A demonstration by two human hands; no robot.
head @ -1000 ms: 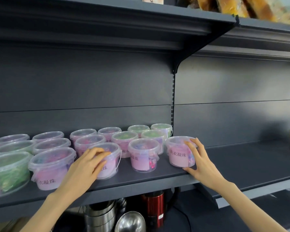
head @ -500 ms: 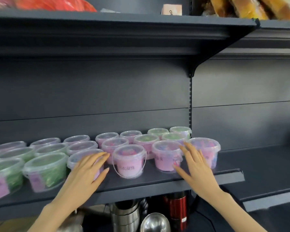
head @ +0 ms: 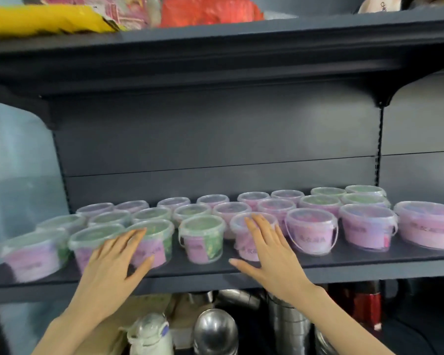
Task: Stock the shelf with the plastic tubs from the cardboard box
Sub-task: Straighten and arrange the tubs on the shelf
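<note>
Right grip (head: 272, 254) covers a pink tub (head: 241, 242) (fingers straight).

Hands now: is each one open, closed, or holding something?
Left hand: open, straight fingers touching a green-filled tub.
Right hand: open, straight fingers touching a pink tub.

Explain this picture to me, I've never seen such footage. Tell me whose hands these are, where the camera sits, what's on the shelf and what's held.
No machine here: a person works with bare hands, and the single camera sits on their head, looking forward and down. The dark shelf carries rows of small clear tubs with lids, some filled green, some pink. The left hand rests with straight fingers against a green tub; the right hand lies with straight fingers on a pink tub. Neither hand grips anything. Above lie bags; below stand metal pots. No cardboard box is in view.
</note>
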